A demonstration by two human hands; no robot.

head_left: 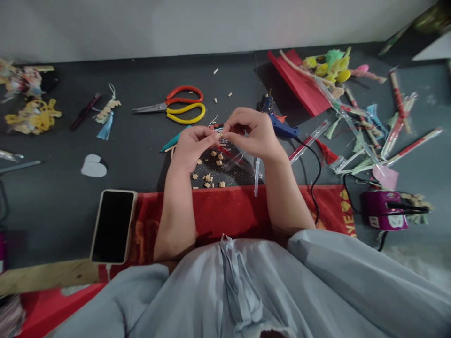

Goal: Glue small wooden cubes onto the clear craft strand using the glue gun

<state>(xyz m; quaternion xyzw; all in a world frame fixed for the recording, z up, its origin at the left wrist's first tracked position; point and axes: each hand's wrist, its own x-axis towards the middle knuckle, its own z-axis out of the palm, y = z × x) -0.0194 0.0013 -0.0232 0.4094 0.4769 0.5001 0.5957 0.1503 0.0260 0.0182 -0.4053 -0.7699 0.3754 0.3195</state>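
My left hand (192, 146) and my right hand (251, 132) meet over the dark table. Thumb and forefinger of each are pinched on a small tan wooden piece (221, 136), mostly covered by the fingertips. A thin needle-like line (213, 121) sticks up just behind them. Below the hands lie several small wooden pieces (207, 178) and scattered crumbs. Clear plastic wrappers with red print (239, 162) rest under my right hand. A teal pen-like tool (172, 142) lies by my left wrist, and a blue glue gun (283, 127) is just beyond my right hand.
Scissors (165, 108) with red and yellow handles lie beyond my left hand. A phone (114, 226) rests at the near left beside a red towel (229, 211). Red paper (303, 84), wrapped sticks (398, 148) and a purple box (384, 210) with a black cable are on the right.
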